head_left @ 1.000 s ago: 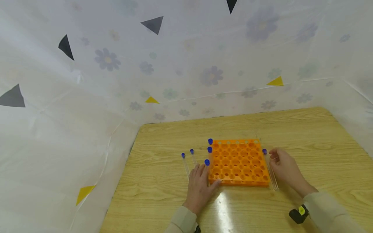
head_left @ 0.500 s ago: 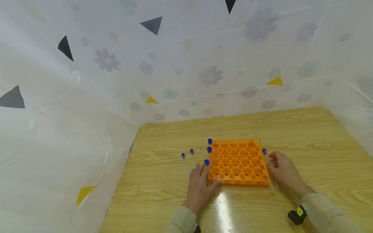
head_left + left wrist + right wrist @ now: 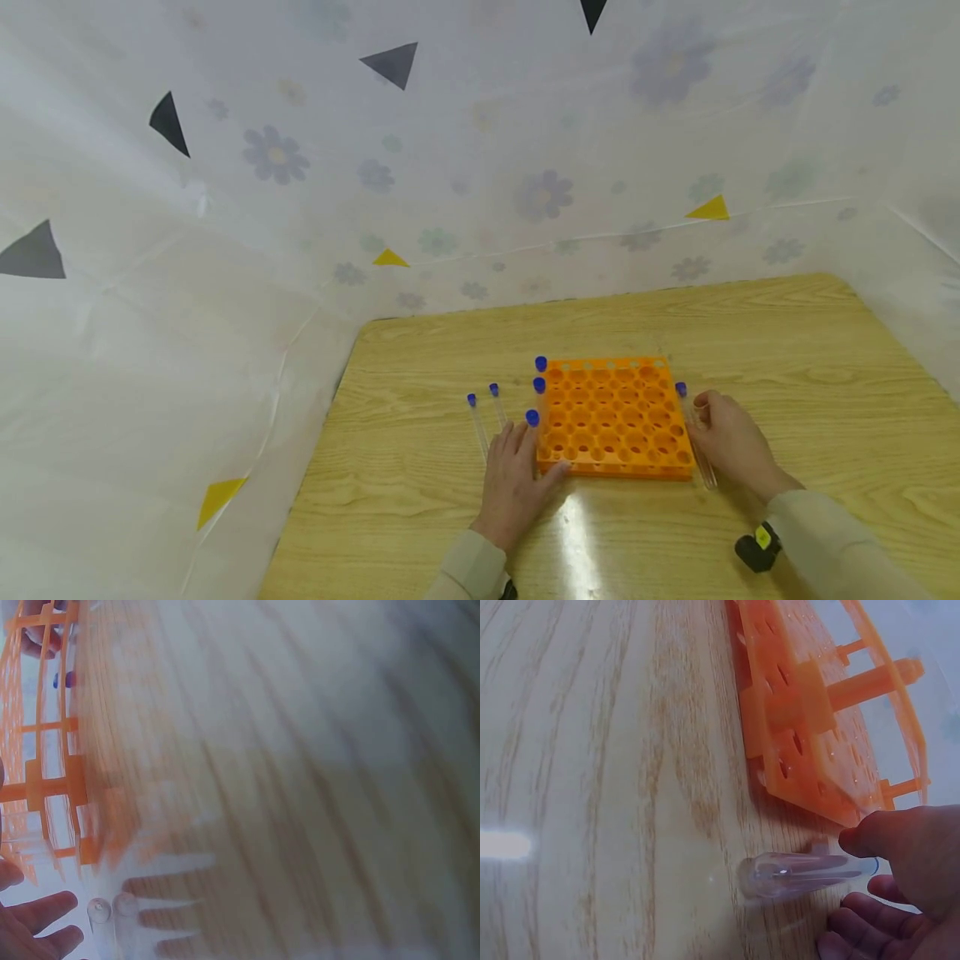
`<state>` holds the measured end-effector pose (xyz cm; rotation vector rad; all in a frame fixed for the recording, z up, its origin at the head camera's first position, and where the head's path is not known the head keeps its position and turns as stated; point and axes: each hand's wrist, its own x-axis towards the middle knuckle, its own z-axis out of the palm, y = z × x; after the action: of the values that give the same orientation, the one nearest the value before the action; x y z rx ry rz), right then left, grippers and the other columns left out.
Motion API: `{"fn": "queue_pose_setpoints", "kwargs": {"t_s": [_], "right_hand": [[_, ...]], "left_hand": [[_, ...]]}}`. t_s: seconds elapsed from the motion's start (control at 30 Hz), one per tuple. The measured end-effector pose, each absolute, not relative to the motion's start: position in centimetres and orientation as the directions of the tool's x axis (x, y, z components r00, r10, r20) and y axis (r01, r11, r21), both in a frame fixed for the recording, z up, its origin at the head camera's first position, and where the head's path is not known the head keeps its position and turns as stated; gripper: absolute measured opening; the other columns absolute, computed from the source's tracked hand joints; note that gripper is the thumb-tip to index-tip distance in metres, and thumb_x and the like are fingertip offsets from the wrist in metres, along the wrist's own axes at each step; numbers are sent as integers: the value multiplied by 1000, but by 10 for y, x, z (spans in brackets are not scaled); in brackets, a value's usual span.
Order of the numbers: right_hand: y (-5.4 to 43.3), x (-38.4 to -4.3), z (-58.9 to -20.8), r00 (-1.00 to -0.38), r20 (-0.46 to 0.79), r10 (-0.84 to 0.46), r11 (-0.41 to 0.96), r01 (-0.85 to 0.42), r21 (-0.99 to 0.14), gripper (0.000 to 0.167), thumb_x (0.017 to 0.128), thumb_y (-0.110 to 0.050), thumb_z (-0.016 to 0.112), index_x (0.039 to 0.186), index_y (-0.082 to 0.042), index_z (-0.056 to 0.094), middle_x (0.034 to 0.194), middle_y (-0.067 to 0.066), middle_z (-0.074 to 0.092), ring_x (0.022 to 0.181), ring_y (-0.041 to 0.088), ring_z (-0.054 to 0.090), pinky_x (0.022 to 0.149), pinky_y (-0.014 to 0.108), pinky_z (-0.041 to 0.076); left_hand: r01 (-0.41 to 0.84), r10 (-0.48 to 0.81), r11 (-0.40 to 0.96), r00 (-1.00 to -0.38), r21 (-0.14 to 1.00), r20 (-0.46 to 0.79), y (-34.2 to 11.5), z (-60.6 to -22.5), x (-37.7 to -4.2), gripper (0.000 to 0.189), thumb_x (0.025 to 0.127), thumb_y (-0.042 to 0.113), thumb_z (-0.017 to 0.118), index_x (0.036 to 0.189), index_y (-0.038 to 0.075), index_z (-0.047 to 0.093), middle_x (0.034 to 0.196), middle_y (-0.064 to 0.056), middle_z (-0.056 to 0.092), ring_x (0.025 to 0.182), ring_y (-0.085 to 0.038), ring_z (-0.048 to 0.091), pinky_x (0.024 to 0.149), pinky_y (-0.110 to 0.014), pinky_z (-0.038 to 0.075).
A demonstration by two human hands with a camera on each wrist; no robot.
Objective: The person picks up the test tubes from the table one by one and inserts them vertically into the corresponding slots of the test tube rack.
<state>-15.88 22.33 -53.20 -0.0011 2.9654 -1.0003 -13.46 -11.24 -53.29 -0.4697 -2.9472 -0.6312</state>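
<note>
An orange test tube rack (image 3: 611,417) stands on the table. My left hand (image 3: 513,483) rests at its front left corner, fingers extended and thumb along the front edge. Beside that hand lie two clear test tubes with blue caps, a left test tube (image 3: 478,425) and a right test tube (image 3: 498,404), their round ends close to the fingers in the left wrist view. To the rack's right lies another blue-capped test tube (image 3: 802,871). My right hand (image 3: 731,437) pinches it, thumb on one side and fingers on the other.
Several blue caps line the rack's left edge: a back cap (image 3: 541,364), a middle cap (image 3: 539,385) and a front cap (image 3: 532,418). White flowered sheeting (image 3: 480,167) rises behind and beside the wooden table (image 3: 397,467).
My right hand has moved slightly left, its thumb and fingers coming in around the test tube right of the rack. My left hand and the rack have stayed put.
</note>
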Motion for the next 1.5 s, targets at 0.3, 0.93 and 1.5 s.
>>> {"fn": "queue_pose_setpoints", "kwargs": {"t_s": [0.3,0.93,1.5], "right_hand": [[226,-163,-535,-998,-56,-9,818,25,-575,43,89,-18,64,116,14,54,100,28,60,83,33,60,68,47,53],[233,-166,-528,-985,-172,-15,800,92,-593,43,91,-16,55,120,17,55,115,35,60,95,38,62,80,56,55],[233,-170,-510,-997,-80,-19,779,35,-626,39,94,-14,56,117,16,58,97,24,65,78,25,58,66,36,53]], "left_hand": [[328,286,867,-944,376,165,-113,-534,-135,72,93,69,46,145,19,48,145,-6,51,142,-33,40,119,-53,32],[335,288,861,-941,382,178,-113,-537,-135,75,92,69,45,149,20,44,146,-7,51,142,-33,40,119,-52,33],[299,270,870,-954,391,128,-112,-537,-136,77,91,72,42,150,23,41,150,-5,47,145,-30,36,122,-49,28]]}}
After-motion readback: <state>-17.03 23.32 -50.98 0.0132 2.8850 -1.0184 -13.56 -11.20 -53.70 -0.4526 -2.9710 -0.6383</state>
